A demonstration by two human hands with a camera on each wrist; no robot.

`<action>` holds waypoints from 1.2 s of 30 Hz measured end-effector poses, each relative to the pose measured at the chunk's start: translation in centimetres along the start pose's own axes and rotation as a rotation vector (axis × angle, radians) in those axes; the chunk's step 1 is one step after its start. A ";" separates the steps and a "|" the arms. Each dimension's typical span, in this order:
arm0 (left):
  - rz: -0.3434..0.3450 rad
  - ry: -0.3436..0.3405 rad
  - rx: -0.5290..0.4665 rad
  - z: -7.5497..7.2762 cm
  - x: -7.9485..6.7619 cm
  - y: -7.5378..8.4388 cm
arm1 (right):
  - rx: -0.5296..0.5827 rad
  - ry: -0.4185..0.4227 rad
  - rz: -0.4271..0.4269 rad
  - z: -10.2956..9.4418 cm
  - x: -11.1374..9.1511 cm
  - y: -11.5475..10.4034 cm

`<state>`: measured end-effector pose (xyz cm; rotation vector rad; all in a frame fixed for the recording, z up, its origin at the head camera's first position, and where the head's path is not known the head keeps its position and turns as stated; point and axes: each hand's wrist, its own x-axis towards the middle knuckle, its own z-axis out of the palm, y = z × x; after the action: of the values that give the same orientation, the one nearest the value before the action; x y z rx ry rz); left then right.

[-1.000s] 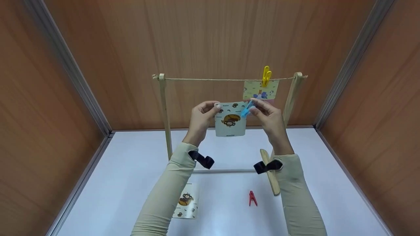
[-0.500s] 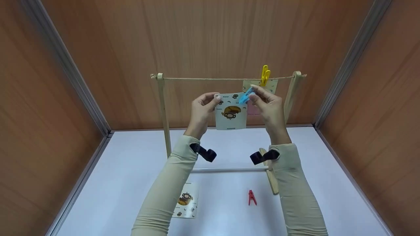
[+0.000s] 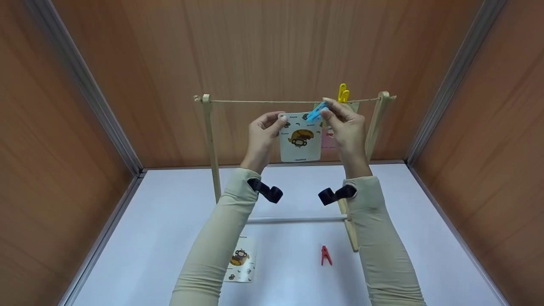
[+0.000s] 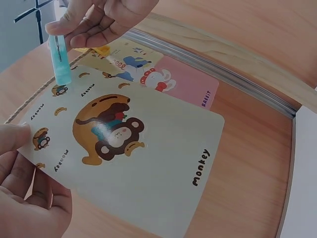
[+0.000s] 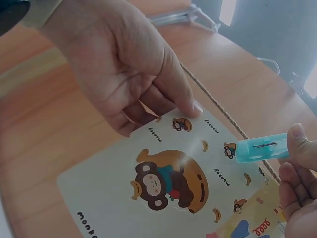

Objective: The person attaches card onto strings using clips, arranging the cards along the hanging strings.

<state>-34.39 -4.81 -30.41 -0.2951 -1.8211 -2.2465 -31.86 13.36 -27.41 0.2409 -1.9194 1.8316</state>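
My left hand pinches the upper left corner of a white monkey card between thumb and fingers. A light blue clothespin is held between thumb and fingertips of my right hand. Its front end overlaps the card's top edge near the right corner, as the left wrist view of the clothespin also shows. The card's top edge is just below the rope. Behind my right hand, a yellow clothespin holds a yellow and pink rabbit card on the rope.
Wooden posts at both sides carry the rope. On the white table lie a red clothespin and another monkey card, partly hidden by my left sleeve. A white bar crosses low between the posts. Wood-grain walls enclose the space.
Both hands have risen together, bringing the monkey card and blue clothespin up to the rope. The rabbit card is now mostly hidden behind my right hand and the monkey card.
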 end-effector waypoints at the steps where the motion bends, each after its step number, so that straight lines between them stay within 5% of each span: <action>1: 0.001 0.001 0.006 0.0 0.0 0.1 | 0.007 0.007 0.002 0.1 0.0 -0.1; 9: -0.003 0.007 0.005 0.0 0.3 0.5 | 0.005 0.050 0.013 0.6 0.3 -0.5; 18: 0.000 0.017 0.034 0.2 0.7 0.6 | 0.031 0.070 -0.105 0.9 0.6 -0.9; 36: 0.009 -0.002 0.060 0.4 0.7 1.2 | 0.041 0.126 -0.177 1.6 1.0 -1.6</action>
<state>-34.69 -4.70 -28.96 -0.2945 -1.8809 -2.1817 -32.40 11.86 -25.49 0.2927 -1.7198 1.7282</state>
